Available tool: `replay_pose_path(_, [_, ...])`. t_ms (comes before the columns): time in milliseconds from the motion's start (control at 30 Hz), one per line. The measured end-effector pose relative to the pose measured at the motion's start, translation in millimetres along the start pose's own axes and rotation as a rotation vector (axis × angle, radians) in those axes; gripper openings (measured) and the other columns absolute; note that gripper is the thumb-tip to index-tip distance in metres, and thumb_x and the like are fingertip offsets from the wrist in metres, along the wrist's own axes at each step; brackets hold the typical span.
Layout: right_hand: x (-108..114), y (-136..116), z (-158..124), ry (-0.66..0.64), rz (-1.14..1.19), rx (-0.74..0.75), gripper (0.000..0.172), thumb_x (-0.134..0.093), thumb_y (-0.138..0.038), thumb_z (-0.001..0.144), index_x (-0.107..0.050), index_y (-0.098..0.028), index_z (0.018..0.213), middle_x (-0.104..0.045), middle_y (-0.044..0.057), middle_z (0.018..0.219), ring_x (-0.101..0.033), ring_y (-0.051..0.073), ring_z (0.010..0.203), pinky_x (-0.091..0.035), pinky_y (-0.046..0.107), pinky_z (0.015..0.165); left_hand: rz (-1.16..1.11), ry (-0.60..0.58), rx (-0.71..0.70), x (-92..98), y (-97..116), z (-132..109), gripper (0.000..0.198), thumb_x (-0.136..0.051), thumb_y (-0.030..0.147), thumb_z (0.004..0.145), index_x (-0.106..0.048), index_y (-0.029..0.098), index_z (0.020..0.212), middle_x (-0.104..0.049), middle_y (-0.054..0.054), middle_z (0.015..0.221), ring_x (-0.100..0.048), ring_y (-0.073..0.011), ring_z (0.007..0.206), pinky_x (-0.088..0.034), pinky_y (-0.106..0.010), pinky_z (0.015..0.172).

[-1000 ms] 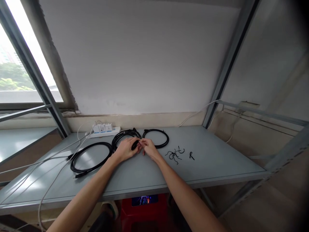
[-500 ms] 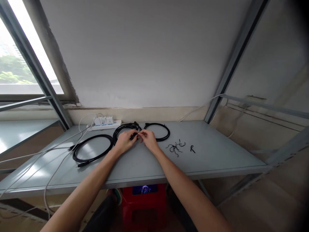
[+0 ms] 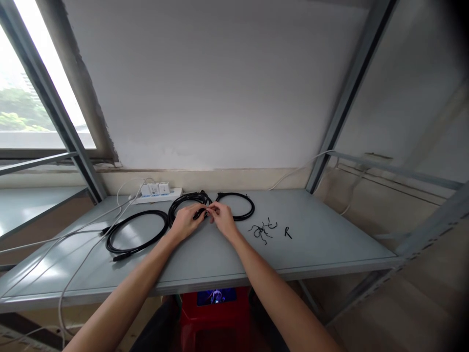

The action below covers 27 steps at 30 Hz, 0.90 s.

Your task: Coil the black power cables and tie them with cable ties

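A middle coil of black cable (image 3: 180, 199) lies on the grey table just behind my hands. My left hand (image 3: 186, 222) is closed, with a dark bit of that cable showing between its thumb and fingers. Against its fingertips, my right hand (image 3: 222, 218) pinches something too small to make out. The two hands touch at the front right side of the coil. To their left lies a second black cable coil (image 3: 110, 243), loosely looped, with its plug ends apart. A third black coil (image 3: 252, 208) rests behind and right of my right hand.
Several thin black ties (image 3: 261, 231) lie loose to the right, beside another small bent black tie (image 3: 287, 232). A white power strip (image 3: 161, 197) with plugged-in adapters stands at the back left. White cords (image 3: 86, 256) cross the left side. A red stool (image 3: 216, 322) carries a lit screen (image 3: 216, 297) below the table edge.
The view has tilted slightly, so the scene sits a little lower and further left. My hands stay together at the middle coil, with only slight finger movement.
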State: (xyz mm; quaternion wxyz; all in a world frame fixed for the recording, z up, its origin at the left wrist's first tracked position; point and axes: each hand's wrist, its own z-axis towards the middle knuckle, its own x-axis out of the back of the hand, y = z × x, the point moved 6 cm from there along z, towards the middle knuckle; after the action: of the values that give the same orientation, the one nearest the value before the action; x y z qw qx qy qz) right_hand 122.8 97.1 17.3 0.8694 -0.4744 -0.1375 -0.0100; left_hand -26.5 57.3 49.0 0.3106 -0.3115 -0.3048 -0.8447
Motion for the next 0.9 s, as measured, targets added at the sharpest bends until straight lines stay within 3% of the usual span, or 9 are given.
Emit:
replay_pose_path(333, [-3,-1,-2,0.016,0.0,-0.004,0.013,-0.061,-0.029,0.091,-0.066,-0.021,0.082,-0.067,-0.002,0.071,-0.059,0.013,0.05,-0.044,0.024,0.054,0.065,-0.017,0.038,-6.3,-4,-9,0.028,-0.045,0.037,0.103,-0.065,0.026,0.119,-0.075,-0.006,0.11,-0.073,-0.0205,0.095,-0.051,-0.027,0.079])
replay_pose_path(467, [-4,-1,-5,0.015,-0.021,-0.034,0.01,-0.062,-0.024,0.089,-0.067,-0.021,0.081,-0.067,-0.002,0.071,-0.059,0.013,0.051,-0.046,0.024,0.057,0.191,-0.068,0.195,-12.8,-11,-15,0.038,-0.046,0.04,0.102,-0.055,0.026,0.137,-0.075,-0.001,0.084,-0.073,-0.0205,0.074,-0.046,-0.026,0.065])
replay_pose_path(533, [-3,-1,-7,0.01,-0.039,-0.066,0.008,-0.063,-0.021,0.087,-0.068,-0.021,0.081,-0.068,-0.002,0.072,-0.06,0.013,0.053,-0.047,0.024,0.059,0.274,-0.109,0.26,-15.2,-12,-19,0.035,-0.046,0.043,0.102,-0.057,0.024,0.13,-0.074,-0.002,0.079,-0.073,-0.0223,0.071,-0.042,-0.026,0.061])
replay_pose_path(667, [-5,-3,-10,-0.038,-0.149,-0.097,0.008,-0.066,-0.016,0.084,-0.07,-0.022,0.082,-0.069,-0.002,0.071,-0.064,0.015,0.059,-0.049,0.026,0.066,0.318,-0.234,0.3,-20.2,-8,-26,0.024,-0.045,0.043,0.103,-0.06,0.024,0.103,-0.077,-0.007,0.088,-0.075,-0.026,0.082,-0.038,-0.027,0.062])
replay_pose_path(900, [-5,-13,-18,-0.071,-0.267,-0.062,0.015,-0.066,-0.01,0.083,-0.073,-0.022,0.086,-0.075,0.001,0.084,-0.069,0.018,0.075,-0.051,0.028,0.075,0.15,-0.244,0.295,-14.0,6,-31,0.012,-0.049,0.03,0.098,-0.059,0.023,0.1,-0.074,-0.005,0.085,-0.073,-0.0242,0.083,-0.041,-0.028,0.069])
